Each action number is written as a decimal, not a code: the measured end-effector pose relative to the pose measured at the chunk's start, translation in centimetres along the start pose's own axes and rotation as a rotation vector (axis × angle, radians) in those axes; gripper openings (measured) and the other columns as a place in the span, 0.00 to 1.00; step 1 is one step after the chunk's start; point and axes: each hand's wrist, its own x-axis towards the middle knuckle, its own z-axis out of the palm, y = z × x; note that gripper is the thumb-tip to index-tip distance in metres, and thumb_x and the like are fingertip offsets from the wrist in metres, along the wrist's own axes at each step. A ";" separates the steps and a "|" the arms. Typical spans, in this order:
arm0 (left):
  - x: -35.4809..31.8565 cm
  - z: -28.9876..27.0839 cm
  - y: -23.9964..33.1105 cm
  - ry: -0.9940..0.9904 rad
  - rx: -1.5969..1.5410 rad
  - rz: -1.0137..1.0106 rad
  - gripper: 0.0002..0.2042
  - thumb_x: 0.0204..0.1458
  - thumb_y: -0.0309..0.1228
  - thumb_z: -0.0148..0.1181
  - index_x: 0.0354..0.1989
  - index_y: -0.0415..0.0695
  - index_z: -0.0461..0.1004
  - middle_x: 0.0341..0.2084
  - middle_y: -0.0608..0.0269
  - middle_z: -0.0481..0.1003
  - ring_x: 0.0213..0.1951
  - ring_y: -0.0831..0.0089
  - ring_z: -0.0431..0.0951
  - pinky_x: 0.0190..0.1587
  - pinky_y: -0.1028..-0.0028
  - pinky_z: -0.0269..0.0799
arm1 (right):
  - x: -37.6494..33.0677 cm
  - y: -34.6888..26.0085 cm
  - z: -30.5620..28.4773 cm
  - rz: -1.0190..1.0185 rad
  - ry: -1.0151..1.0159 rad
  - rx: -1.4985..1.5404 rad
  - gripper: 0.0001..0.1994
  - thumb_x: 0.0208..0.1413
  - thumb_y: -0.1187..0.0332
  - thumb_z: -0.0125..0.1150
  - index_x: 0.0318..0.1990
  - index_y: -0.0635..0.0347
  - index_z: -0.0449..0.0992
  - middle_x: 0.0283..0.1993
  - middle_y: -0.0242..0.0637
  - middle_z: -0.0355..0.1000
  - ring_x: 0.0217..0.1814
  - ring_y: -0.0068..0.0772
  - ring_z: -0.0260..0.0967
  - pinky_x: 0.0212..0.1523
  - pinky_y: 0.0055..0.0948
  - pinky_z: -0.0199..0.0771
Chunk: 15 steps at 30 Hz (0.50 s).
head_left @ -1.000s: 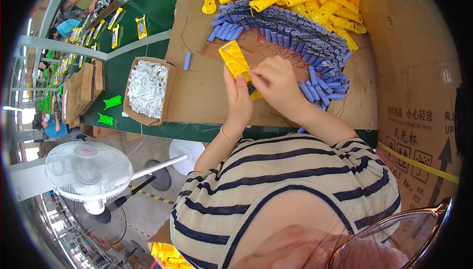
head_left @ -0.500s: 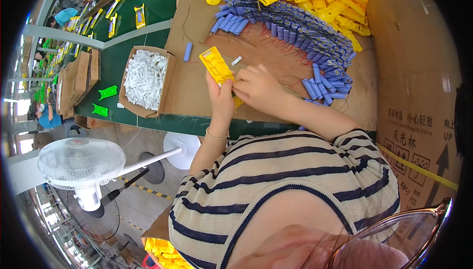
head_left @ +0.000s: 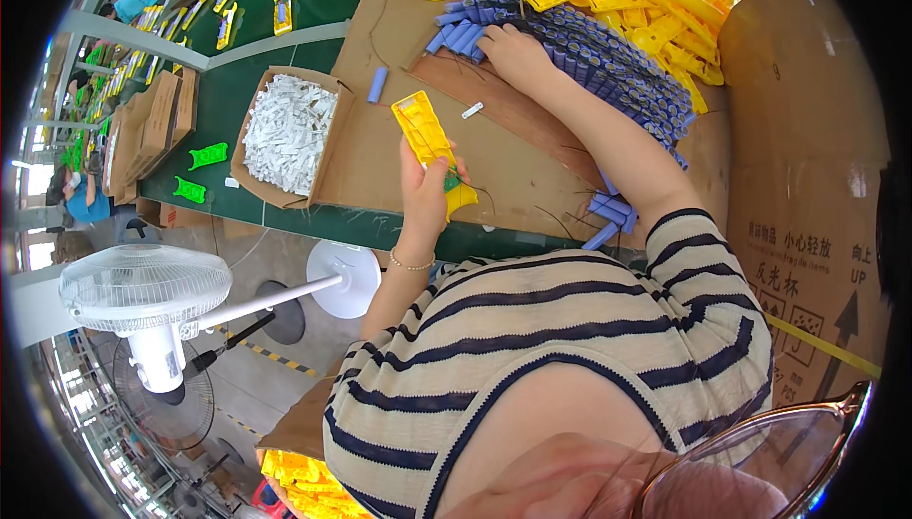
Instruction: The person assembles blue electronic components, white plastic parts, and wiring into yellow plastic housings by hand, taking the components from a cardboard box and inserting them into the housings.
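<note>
My left hand (head_left: 425,187) is closed round a yellow plastic housing (head_left: 420,125), held tilted with its hollow side up. A small green circuit board (head_left: 451,180) and thin wires show at the housing's near end. Across the table, my right hand (head_left: 518,56) is at the left end of a large pile of blue cylindrical battery cells (head_left: 622,73). Its fingers are bent together on a blue cell there, with the fingertips partly hidden. Between the hands lies a small white strip (head_left: 472,111) on the cardboard. A single blue cell (head_left: 377,85) rests farther left.
A cardboard box (head_left: 318,163) of white strips stands at the left, near two green plastic parts (head_left: 208,155). Yellow housings (head_left: 655,6) are heaped behind the cells. A tall carton (head_left: 807,111) walls the right side. A white fan (head_left: 142,286) stands lower left.
My right hand has left the yellow housing and reached forward to the battery cells. My left hand keeps hold of the housing, whose circuit board and wires now show. The view has shifted slightly.
</note>
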 end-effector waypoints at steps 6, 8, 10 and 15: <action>-0.1 -0.5 -0.1 -0.001 -0.003 0.003 0.23 0.51 0.21 0.43 0.57 0.45 0.52 0.39 0.58 0.65 0.29 0.72 0.71 0.31 0.71 0.74 | -0.8 0.3 -1.2 -0.094 -0.046 0.066 0.11 0.49 0.72 0.50 0.41 0.55 0.71 0.36 0.38 0.70 0.40 0.40 0.70 0.37 0.36 0.75; 0.1 -0.4 -0.3 -0.012 0.002 -0.005 0.23 0.51 0.21 0.43 0.57 0.45 0.52 0.39 0.58 0.65 0.29 0.72 0.71 0.31 0.72 0.74 | -1.3 0.4 -1.6 -0.081 -0.192 0.065 0.11 0.51 0.73 0.48 0.43 0.56 0.68 0.36 0.41 0.72 0.39 0.44 0.72 0.37 0.38 0.74; 0.4 -0.2 -0.3 -0.029 0.020 -0.015 0.24 0.51 0.20 0.42 0.58 0.45 0.51 0.39 0.58 0.65 0.30 0.72 0.71 0.32 0.72 0.74 | -1.5 0.1 -2.7 -0.026 -0.239 0.122 0.12 0.51 0.73 0.47 0.44 0.57 0.68 0.36 0.43 0.73 0.38 0.45 0.73 0.36 0.39 0.74; 0.8 0.6 -0.7 -0.021 0.045 -0.011 0.24 0.51 0.19 0.42 0.58 0.45 0.51 0.39 0.58 0.65 0.30 0.73 0.71 0.32 0.72 0.73 | -4.6 -1.2 -6.9 0.169 -0.058 0.349 0.21 0.47 0.75 0.56 0.52 0.55 0.66 0.35 0.44 0.74 0.37 0.42 0.74 0.36 0.36 0.73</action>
